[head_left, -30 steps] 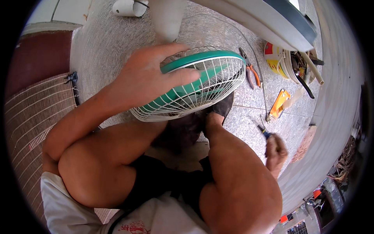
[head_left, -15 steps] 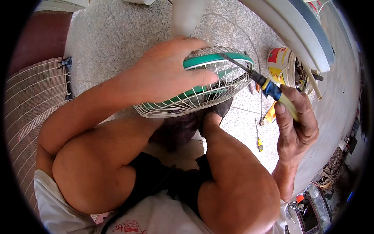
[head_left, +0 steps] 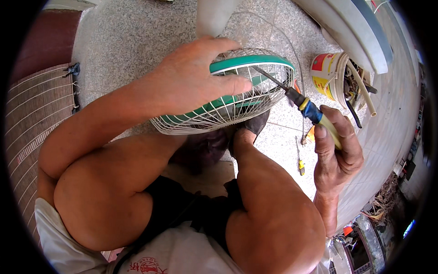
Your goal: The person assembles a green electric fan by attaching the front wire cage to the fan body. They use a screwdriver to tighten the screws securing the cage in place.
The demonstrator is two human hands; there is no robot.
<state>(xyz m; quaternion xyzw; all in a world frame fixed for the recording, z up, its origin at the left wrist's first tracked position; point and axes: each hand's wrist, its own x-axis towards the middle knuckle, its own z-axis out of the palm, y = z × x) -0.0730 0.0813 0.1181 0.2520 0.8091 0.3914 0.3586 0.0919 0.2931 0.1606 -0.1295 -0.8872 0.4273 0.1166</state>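
A fan guard (head_left: 222,119) of white wire with a green rim band sits tilted above my feet, green fan blades showing inside it. My left hand (head_left: 191,77) is closed on its upper left side, the thumb over the wires and the fingers partly hidden behind. In my right hand (head_left: 340,157) is a screwdriver (head_left: 312,112) with a pale yellow handle and blue wrapping. Its dark shaft points up and left, and the tip lies just under the green band; whether it touches there I cannot tell.
On the speckled floor to the right lies a small yellow-and-black screwdriver (head_left: 301,168). Beyond it a white bucket (head_left: 327,75) holds tools and a pale tube. A thin cable (head_left: 295,39) curves past a white post (head_left: 216,16). A slatted mat (head_left: 39,107) hangs at the left.
The screwdriver tip has shifted from over the green band to just below it, as my right hand moved slightly left. My left hand keeps its hold on the fan guard.
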